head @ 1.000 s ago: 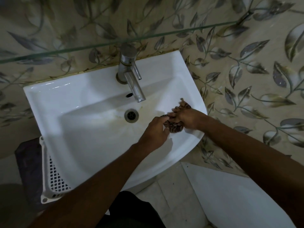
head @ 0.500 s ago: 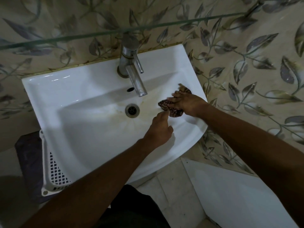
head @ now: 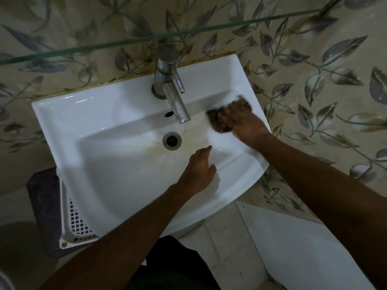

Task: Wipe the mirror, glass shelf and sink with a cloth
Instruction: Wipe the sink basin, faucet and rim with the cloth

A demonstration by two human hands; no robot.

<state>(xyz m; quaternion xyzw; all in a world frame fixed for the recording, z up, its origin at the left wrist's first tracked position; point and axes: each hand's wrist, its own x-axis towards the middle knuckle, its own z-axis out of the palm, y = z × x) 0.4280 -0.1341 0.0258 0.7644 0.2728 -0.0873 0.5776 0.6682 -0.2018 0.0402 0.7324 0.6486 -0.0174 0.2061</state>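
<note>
White ceramic sink fills the frame, mounted against the leaf-patterned tiled wall. Clear green-edged glass shelf runs across above the sink's back rim. White lattice plastic basket sits under the sink's left edge. Chrome single-lever tap stands on the sink's back ledge, spout over the round metal drain.

Right hand is in the sink's right rear corner, pressing down on the dark patterned cloth; motion-blurred, so can't tell whether the fingers curl round it or lie flat.

Left hand hovers over the basin just right of the drain, fingers relaxed, holding nothing.

Versus 0.5 s ago: cloth and right hand moved further toward the sink's back-right corner; left hand barely shifted.
</note>
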